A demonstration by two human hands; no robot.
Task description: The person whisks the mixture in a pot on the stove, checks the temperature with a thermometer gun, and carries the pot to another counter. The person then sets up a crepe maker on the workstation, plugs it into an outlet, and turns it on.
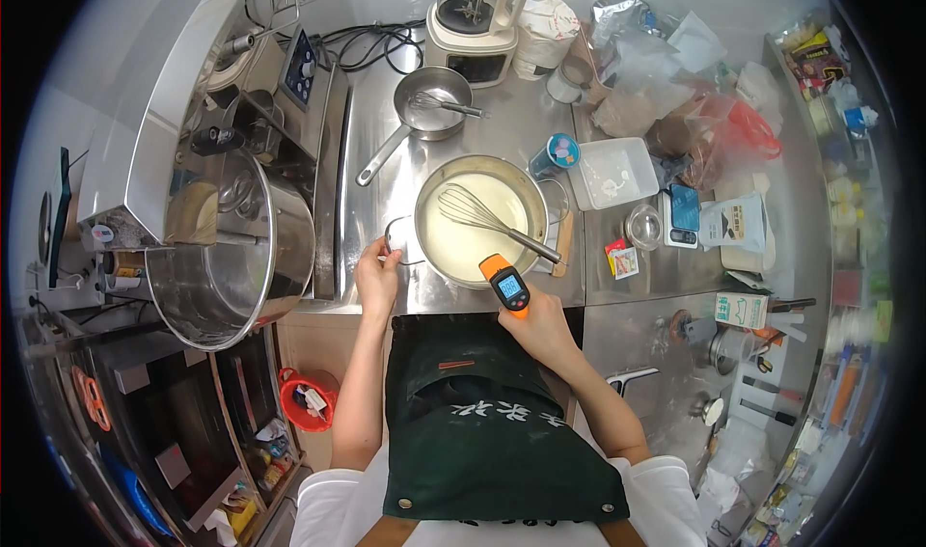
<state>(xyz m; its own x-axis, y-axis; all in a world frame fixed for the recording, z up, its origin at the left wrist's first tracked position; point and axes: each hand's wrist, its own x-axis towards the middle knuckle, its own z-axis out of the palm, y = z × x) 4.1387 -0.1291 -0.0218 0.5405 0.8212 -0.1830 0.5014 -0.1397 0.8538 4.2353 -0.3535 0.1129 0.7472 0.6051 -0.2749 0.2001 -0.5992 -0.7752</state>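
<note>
A wide steel pot (422, 248) of pale cream-coloured liquid stands on the steel counter. A balloon whisk (487, 217) leans in it, its handle resting over the right rim. My left hand (376, 277) is closed on the pot's left loop handle (395, 227). In my right hand (540, 328) is an orange and black infrared thermometer (505, 285), held just over the pot's near rim with its lit display facing me. The digits are too small to read surely.
Behind the pot sits a saucepan (413, 123) with a small whisk inside. A blue can (555, 154), a white plastic tub (613, 173) and a scale (682, 224) stand to the right. At left is a large mixer bowl (275, 287); a red bin (311, 417) is below.
</note>
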